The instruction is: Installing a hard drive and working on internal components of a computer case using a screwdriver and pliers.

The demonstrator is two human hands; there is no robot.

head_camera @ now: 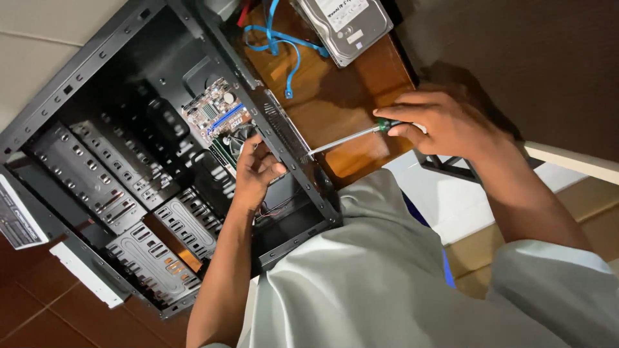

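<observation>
Right hand [445, 122] is closed around the green handle of a screwdriver [351, 136], its thin stiff shaft running to the rear edge of the black computer case [97, 77]; the handle looks the surest place to grip. Left hand [255, 171], fingers curled and holding nothing visible, rests inside the case against the fragile-looking circuit board [213, 113], while a hard drive [348, 26] lies on the wooden tabletop [335, 96] near its far edge.

Brown wooden table [348, 96], reddish tiled floor [39, 303], pale wall [39, 38], dim indoor light.
</observation>
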